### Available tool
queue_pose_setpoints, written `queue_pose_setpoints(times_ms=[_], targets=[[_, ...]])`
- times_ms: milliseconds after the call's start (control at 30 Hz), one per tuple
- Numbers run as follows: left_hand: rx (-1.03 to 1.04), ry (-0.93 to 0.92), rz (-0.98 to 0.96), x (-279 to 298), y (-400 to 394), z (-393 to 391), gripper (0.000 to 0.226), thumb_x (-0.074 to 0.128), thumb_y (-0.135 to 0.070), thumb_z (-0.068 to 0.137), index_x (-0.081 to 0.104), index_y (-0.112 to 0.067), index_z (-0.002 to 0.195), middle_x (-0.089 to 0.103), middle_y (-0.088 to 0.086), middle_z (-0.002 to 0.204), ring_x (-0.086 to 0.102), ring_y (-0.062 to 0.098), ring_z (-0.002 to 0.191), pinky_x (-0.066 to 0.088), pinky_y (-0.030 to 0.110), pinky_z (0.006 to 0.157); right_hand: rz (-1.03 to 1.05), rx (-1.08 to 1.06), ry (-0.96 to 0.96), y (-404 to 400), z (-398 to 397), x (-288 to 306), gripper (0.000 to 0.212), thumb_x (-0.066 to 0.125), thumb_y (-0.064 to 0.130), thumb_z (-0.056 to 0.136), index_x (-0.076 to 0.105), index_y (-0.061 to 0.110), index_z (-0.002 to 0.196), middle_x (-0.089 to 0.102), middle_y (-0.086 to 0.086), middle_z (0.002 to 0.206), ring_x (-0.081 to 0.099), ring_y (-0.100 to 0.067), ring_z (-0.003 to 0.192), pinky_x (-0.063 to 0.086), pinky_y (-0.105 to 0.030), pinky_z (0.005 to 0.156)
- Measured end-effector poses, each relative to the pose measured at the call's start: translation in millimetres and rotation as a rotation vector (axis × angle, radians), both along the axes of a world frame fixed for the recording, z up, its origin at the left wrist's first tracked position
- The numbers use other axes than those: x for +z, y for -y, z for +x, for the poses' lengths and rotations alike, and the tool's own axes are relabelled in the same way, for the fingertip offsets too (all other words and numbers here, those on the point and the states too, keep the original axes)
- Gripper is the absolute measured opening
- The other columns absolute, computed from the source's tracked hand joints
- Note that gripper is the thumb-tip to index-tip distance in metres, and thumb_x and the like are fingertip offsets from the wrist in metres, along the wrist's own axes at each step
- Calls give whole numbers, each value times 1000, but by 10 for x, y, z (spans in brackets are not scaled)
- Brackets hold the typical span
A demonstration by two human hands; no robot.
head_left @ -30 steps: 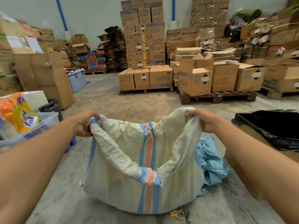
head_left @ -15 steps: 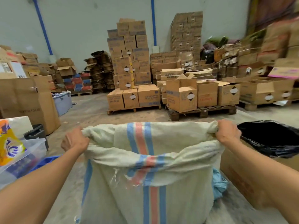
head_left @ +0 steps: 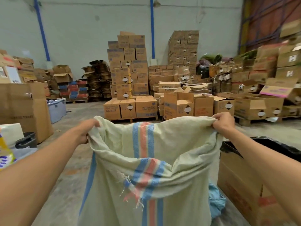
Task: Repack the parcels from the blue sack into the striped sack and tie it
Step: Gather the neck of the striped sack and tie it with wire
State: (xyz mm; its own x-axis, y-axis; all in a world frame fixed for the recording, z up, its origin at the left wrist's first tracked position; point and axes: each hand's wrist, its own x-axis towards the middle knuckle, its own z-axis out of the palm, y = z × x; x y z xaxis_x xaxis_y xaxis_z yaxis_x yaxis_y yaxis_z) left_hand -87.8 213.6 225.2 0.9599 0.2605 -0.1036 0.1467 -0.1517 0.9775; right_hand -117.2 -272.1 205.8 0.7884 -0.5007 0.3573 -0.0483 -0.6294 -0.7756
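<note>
head | two hands: left (head_left: 86,132), right (head_left: 224,123) grip one striped sack (head_left: 162,154) | one blue sack (head_left: 215,199)

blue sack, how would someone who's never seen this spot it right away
Start at the big cream woven sack with blue and pink stripes that both hands hold up by its mouth. Look low at its right edge, before the brown cardboard box lined with black plastic. The crumpled light blue woven sack lies on the floor there, the only plain blue fabric nearby.
</note>
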Motion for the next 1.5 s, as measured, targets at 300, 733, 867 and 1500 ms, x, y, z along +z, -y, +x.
queue_pose_setpoints(times_ms=[300, 733, 867, 1500], targets=[[390, 252, 737, 68, -178, 30, 39, 71, 3, 77, 57, -16, 108, 58, 15, 110, 51, 34, 104, 47, 46, 89, 131, 120, -546, -40, 41, 50, 16, 46, 19, 99, 54, 5, 99, 59, -17, 101, 57, -30, 79, 50, -39, 68], [367, 616, 707, 807, 3, 6, 39, 66, 12, 77, 76, -13, 105, 68, 14, 117, 58, 30, 116, 48, 37, 96, 21, 150, 386, -368, -43, 1167, 27, 63, -4, 84, 66, 11, 107, 66, -9, 98, 62, -24, 86, 48, -29, 69], [398, 376, 1068, 864, -181, 48, 34, 74, -6, 73, 70, -1, 106, 67, 20, 105, 63, 35, 100, 56, 40, 81, -279, -107, 150, -300, 3, 1239, 22, 60, 12, 93, 54, 8, 114, 62, -13, 99, 54, -28, 81, 44, -35, 66], [-213, 495, -52, 1760, 525, -494, 15, 52, 8, 89, 59, 1, 100, 61, 17, 104, 67, 25, 80, 58, 36, 62, 1021, 746, 328, -1392, -221, 1570, 11, 66, 5, 90, 64, 7, 101, 68, -16, 113, 68, -32, 106, 57, -49, 89]])
